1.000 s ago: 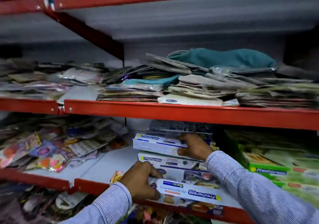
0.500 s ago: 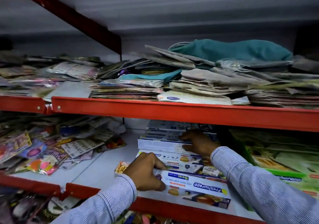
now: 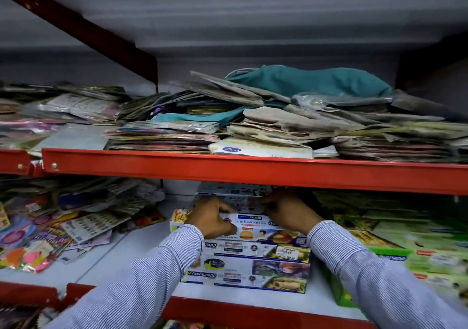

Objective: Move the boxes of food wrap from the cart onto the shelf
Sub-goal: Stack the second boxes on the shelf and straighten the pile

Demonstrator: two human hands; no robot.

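A stack of white and blue food wrap boxes (image 3: 253, 265) stands on the lower white shelf (image 3: 141, 250), near its red front lip. The top front box (image 3: 263, 228) lies across the stack with its print upside down. My left hand (image 3: 211, 217) grips its left end and my right hand (image 3: 288, 212) grips its right end. Behind my hands more food wrap boxes (image 3: 233, 192) are piled deeper in, partly hidden by the red beam above. The cart is out of view.
Green boxes (image 3: 405, 247) crowd the shelf right of the stack. Loose colourful packets (image 3: 50, 230) lie on its left side. The upper red shelf beam (image 3: 253, 169) hangs just above my hands and carries piles of flat packets and a teal cloth (image 3: 304, 80).
My left hand lifted the front box from the shelf's edge onto the top of the stack. My right hand left the upper box and came to this box's right end. The camera moved closer.
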